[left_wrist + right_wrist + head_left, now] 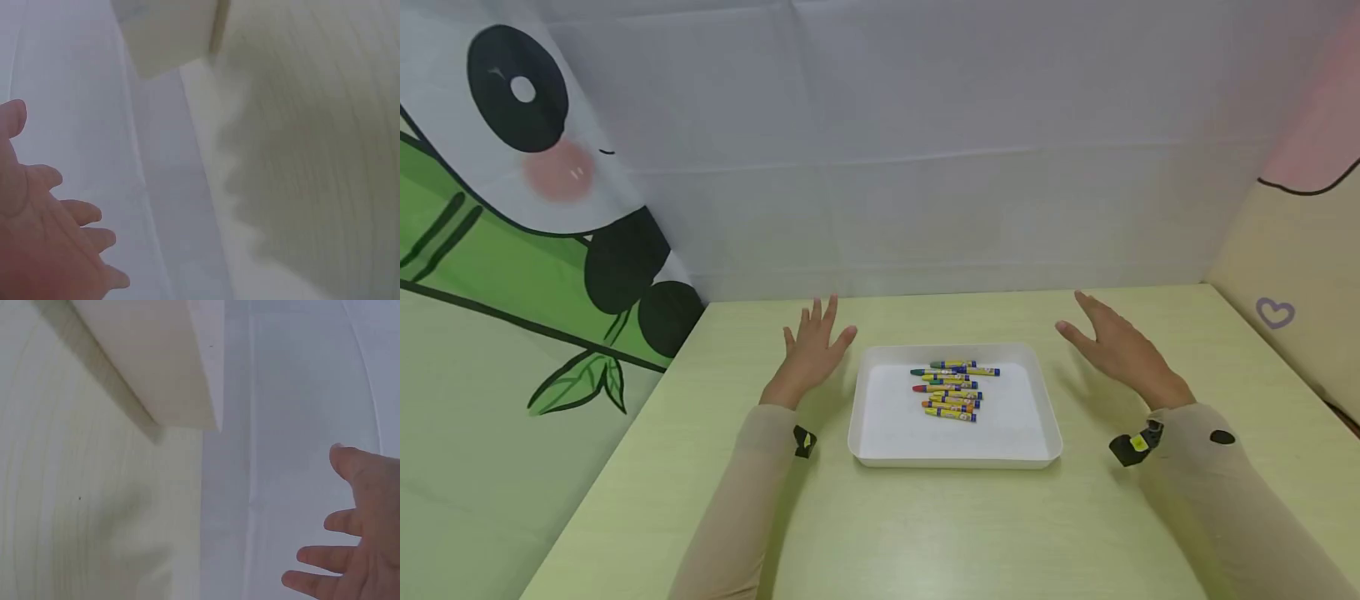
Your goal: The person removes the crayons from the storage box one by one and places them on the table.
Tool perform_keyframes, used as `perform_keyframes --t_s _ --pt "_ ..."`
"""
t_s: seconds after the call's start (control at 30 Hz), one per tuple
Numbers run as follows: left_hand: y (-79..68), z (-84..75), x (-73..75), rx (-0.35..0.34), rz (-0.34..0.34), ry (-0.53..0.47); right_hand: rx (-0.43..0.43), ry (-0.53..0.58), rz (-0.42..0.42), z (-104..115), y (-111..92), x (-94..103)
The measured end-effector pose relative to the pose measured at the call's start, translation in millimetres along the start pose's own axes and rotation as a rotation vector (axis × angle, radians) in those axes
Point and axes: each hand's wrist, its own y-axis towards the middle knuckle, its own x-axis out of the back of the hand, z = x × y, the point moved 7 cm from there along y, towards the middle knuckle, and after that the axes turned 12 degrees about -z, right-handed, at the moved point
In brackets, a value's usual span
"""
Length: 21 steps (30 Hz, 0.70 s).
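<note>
A shallow white tray (887, 437) lies on the table in the head view. Several crayons (951, 397) in yellow and blue wrappers are grouped near its middle, with green, red, orange and yellow tips. To the tray's left, my left hand (808, 354) is held with fingers spread and nothing in it. My right hand (1123, 350) is apart from the tray on the right side, fingers straight, thumb out, also holding nothing. Both wrist views show the bare left hand (53, 234) and right hand (369, 531) near the tray's side wall (150, 362).
The pale wooden table (940, 533) ends at a whitish cloth backdrop (925, 167) at the back. Printed cloth panels stand on both sides, the left one (512, 250) green with a cartoon animal. A small black device (1135, 443) sits at the right wrist.
</note>
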Motion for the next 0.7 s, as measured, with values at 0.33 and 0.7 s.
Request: perform_keyframes --t_s 0.33,0.7 --pt "-6.0 2.2 -11.4 0.069 0.177 -0.695 0.058 0.193 0.076 19 5 6.8" --pt "-8.4 4.2 -38.8 0.138 0.295 -1.023 0.093 0.254 0.230 41 16 -13.1"
